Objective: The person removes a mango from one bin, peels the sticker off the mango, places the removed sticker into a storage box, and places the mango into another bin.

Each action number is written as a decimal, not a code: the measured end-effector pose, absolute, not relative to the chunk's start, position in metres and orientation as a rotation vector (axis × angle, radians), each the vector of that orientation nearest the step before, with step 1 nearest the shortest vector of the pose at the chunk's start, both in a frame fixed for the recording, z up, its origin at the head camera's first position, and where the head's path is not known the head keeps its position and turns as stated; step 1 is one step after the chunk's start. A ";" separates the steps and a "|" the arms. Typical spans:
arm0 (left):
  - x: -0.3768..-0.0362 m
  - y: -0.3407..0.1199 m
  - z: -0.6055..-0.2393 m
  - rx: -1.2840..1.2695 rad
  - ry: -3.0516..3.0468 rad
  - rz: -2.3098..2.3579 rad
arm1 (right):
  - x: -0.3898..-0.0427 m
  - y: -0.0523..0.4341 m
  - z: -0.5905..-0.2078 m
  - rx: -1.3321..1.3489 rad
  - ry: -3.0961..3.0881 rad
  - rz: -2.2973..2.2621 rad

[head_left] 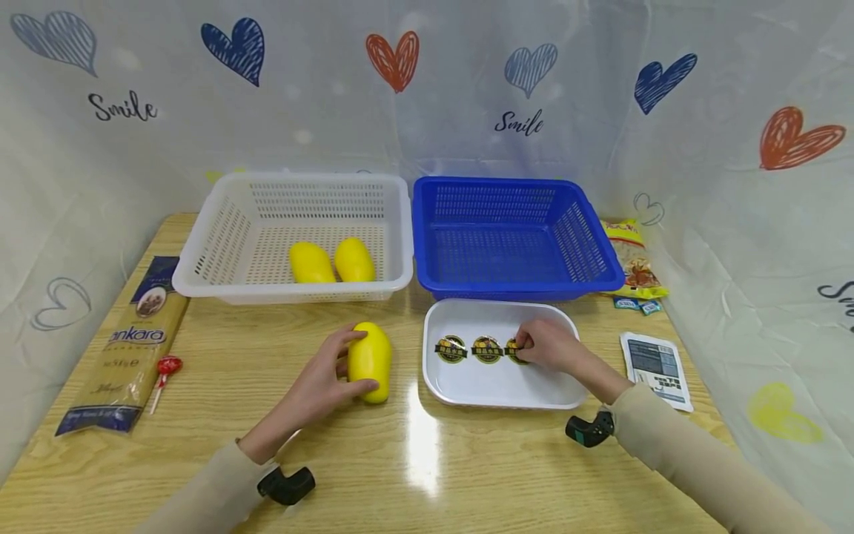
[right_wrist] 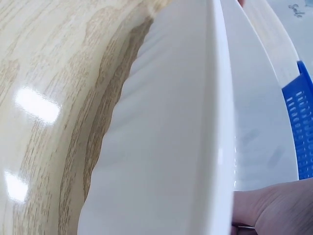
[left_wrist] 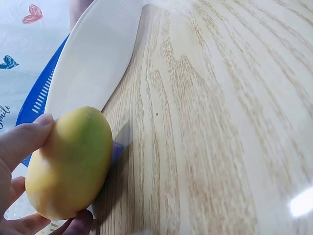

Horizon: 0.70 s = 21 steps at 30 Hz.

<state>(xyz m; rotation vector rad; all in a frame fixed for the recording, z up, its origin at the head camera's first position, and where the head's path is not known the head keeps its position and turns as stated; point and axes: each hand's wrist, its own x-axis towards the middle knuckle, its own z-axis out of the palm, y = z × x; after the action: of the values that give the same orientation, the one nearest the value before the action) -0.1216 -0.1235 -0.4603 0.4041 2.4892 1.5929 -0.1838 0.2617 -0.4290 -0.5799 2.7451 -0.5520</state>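
My left hand (head_left: 325, 372) grips a yellow mango (head_left: 371, 363) at the table's middle, thumb on the near end and fingers round the far end. In the left wrist view the mango (left_wrist: 73, 161) shows a greenish patch. A white tray (head_left: 467, 389) lies to its right, with three round dark stickers in a row: a left sticker (head_left: 451, 349), a middle sticker (head_left: 487, 349) and a right sticker (head_left: 512, 351). The right hand (head_left: 550, 345) reaches into the tray and pinches the right sticker, partly covering it. In the right wrist view, the tray wall (right_wrist: 156, 122) hides its fingertips.
Two more mangoes (head_left: 311, 263) lie in a white basket (head_left: 293, 291) behind the left hand. A blue basket (head_left: 520, 286) stands behind the tray. At left are a pasta packet (head_left: 127, 348) and a lollipop (head_left: 168, 366); at right, a white packet (head_left: 657, 369) and a yellow snack bag (head_left: 634, 256).
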 end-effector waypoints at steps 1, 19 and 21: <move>-0.121 -0.124 -0.460 0.404 2.494 1.591 | -0.184 0.262 -0.429 -0.581 2.744 -0.554; -0.118 -0.119 -0.465 0.411 2.433 1.673 | -0.167 0.198 -0.366 -0.886 2.626 -0.715; -0.117 -0.118 -0.465 0.448 2.424 1.675 | -0.166 0.180 -0.363 -0.954 2.600 -0.737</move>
<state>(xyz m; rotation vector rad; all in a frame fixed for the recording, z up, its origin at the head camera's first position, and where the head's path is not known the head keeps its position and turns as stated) -0.1173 -0.1184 -0.4654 0.4484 2.4239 1.6748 -0.1659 0.1803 -0.3628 -0.9542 2.6002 -0.7372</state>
